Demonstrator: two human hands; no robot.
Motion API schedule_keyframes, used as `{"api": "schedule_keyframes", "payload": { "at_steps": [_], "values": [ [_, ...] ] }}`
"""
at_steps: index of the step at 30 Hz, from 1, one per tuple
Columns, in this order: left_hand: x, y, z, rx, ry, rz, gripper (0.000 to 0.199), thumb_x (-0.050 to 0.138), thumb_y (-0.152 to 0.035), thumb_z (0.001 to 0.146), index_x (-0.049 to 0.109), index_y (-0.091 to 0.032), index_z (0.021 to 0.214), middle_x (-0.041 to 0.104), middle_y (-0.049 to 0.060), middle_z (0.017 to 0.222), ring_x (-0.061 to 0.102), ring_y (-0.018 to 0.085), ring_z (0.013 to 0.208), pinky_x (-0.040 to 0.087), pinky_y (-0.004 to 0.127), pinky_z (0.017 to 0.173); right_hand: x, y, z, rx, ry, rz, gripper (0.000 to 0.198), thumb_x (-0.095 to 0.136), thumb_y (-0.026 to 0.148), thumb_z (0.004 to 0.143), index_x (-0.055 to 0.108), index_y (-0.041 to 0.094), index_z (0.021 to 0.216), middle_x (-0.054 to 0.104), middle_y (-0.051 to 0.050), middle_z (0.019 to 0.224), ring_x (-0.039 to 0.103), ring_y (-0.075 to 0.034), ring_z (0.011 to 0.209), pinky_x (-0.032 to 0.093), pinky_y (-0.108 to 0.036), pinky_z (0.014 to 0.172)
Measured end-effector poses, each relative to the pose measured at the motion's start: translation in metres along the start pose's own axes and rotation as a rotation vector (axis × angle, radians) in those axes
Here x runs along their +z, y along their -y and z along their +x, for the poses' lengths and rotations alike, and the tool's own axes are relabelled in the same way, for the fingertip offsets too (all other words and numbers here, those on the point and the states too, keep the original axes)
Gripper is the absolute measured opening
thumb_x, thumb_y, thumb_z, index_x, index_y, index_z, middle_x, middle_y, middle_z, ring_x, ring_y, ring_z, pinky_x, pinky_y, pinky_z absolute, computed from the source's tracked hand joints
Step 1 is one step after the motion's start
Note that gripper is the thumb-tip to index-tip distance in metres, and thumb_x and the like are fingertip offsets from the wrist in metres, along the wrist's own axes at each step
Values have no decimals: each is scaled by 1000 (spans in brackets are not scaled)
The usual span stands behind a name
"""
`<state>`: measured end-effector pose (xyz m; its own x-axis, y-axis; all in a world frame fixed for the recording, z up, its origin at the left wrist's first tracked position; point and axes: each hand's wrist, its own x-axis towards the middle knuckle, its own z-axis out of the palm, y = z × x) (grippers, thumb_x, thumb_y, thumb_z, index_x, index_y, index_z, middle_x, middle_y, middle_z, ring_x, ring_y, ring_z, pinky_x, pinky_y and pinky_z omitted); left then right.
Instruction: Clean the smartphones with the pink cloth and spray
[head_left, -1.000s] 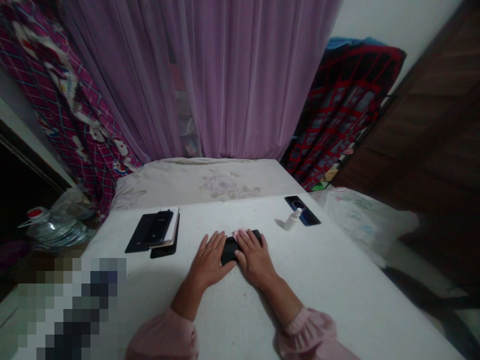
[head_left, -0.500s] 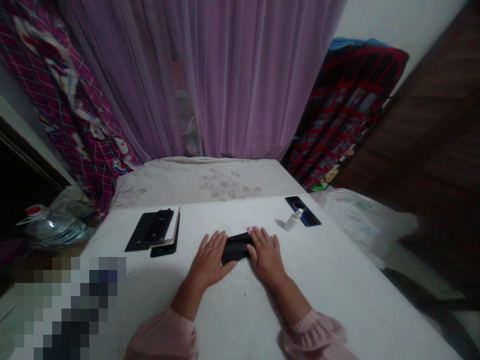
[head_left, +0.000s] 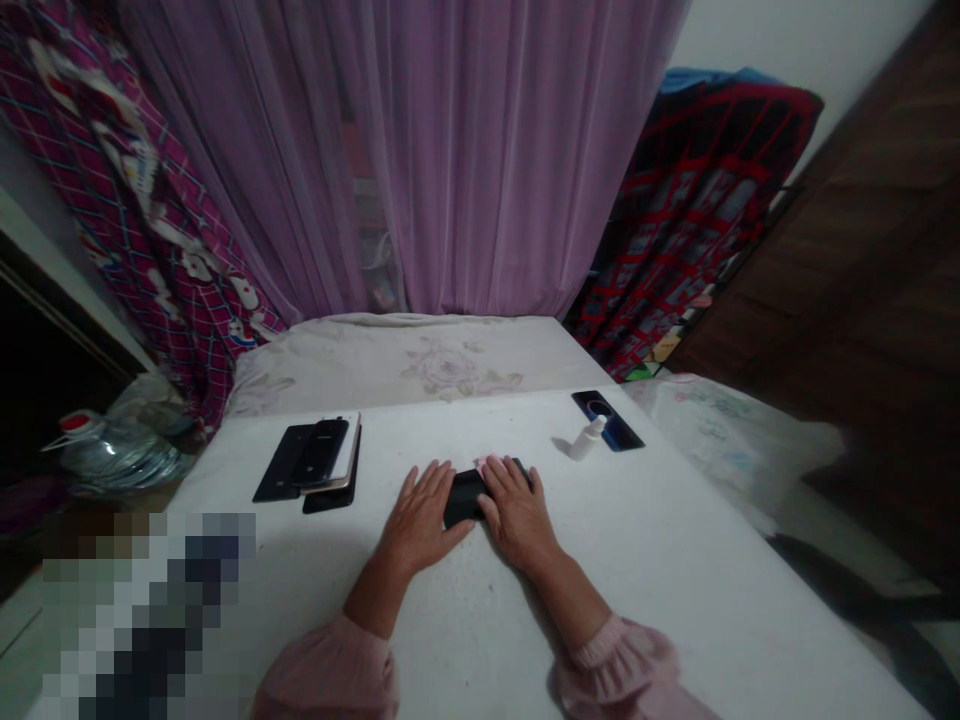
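Note:
A black smartphone [head_left: 463, 498] lies flat on the white tabletop between my hands. My left hand [head_left: 422, 515] grips its left end, thumb along the near edge and fingers at the far side. Over the phone's right part lies my right hand [head_left: 517, 508], fingers close together and pressing down on a small pink cloth [head_left: 486, 463]. Only a bit of the cloth shows past the fingertips; the rest is hidden under them. A small white spray bottle [head_left: 587, 440] stands to the right of my right hand.
Several phones and dark flat pieces lie in a stack [head_left: 322, 460] on the left. Behind the bottle is a dark blue flat phone-like piece [head_left: 609, 420]. A floral cloth [head_left: 442, 365] covers the far end, before purple curtains [head_left: 480, 160]. A water jug [head_left: 120, 450] stands left of the table.
My right hand has slid left across the phone with the pink cloth, uncovering the phone's right end. My left hand has stayed in place.

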<state>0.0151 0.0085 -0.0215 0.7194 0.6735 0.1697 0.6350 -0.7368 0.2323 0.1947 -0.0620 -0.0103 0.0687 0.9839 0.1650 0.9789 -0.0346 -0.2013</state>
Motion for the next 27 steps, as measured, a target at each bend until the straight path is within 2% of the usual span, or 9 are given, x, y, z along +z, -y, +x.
{"api": "schedule_keyframes", "payload": {
  "at_steps": [5, 10, 17, 20, 23, 27],
  "values": [
    [4, 2, 0, 1, -19, -11, 71, 48, -56, 88, 32, -18, 146, 39, 12, 150, 30, 28, 141, 17, 48, 117, 0, -21, -3, 91, -11, -63, 49, 31, 36, 98, 39, 21, 144, 37, -10, 151, 29, -30, 141, 23, -58, 109],
    [2, 2, 0, 4, -13, -11, 71, 48, -57, 88, 33, -16, 145, 39, 12, 150, 30, 28, 141, 17, 49, 117, -2, -17, -2, 118, -6, -63, 50, 31, 36, 98, 39, 17, 144, 36, -10, 152, 29, -30, 140, 21, -59, 110],
    [4, 2, -1, 11, -27, 1, 70, 48, -55, 88, 34, -17, 145, 40, 12, 150, 31, 27, 141, 17, 48, 117, 2, 15, 2, -22, -19, 16, 49, 34, 39, 98, 41, 21, 143, 42, -9, 148, 31, -27, 140, 18, -54, 112],
    [4, 1, -1, 2, -26, 9, 68, 48, -55, 88, 35, -17, 144, 41, 11, 149, 31, 27, 141, 17, 48, 117, 3, 21, 3, -58, -27, 34, 48, 35, 39, 98, 42, 21, 142, 43, -9, 148, 31, -26, 140, 16, -54, 113],
    [3, 1, 0, -1, -15, 8, 70, 49, -57, 88, 35, -17, 144, 40, 11, 149, 32, 27, 140, 18, 48, 117, 2, 12, 3, -39, -17, 18, 48, 35, 38, 98, 42, 22, 142, 43, -9, 148, 32, -26, 140, 19, -55, 112],
    [1, 1, 0, -2, -5, -4, 71, 48, -58, 88, 35, -16, 144, 40, 12, 150, 30, 27, 141, 18, 48, 117, -3, -10, 1, 52, 3, -28, 49, 34, 36, 98, 39, 20, 144, 39, -10, 150, 31, -29, 140, 24, -57, 109]
  ]
}}
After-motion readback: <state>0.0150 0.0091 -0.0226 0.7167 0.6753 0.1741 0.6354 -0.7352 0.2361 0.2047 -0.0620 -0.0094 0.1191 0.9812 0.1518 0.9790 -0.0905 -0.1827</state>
